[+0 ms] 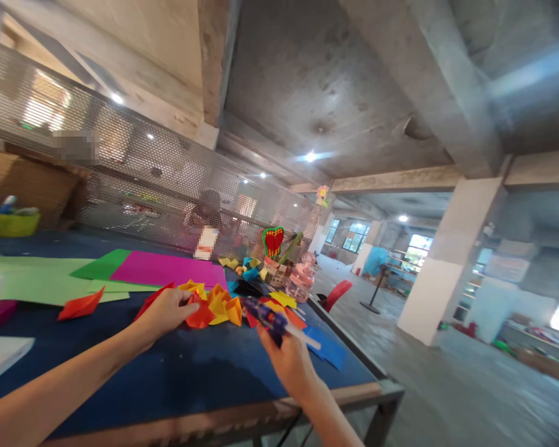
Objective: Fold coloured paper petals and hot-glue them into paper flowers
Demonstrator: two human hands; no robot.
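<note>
My left hand point(165, 311) reaches across the blue table point(177, 372) and pinches the edge of a cluster of folded orange, red and yellow paper pieces point(214, 307). My right hand point(291, 360) is closed round a blue glue gun point(270, 320), its nozzle pointing left toward the folded pieces and a white glue stick poking out behind. More folded paper shapes point(279, 304) lie just beyond the gun.
Green sheets point(41, 279) and a magenta sheet point(168, 268) lie flat at the back left, with an orange folded piece point(80, 305) near them. A pink bottle point(300, 282), a red heart ornament point(273, 241) and a white box point(2, 354) stand on the table. A mesh screen point(144, 180) runs behind; the table's right edge drops to concrete floor.
</note>
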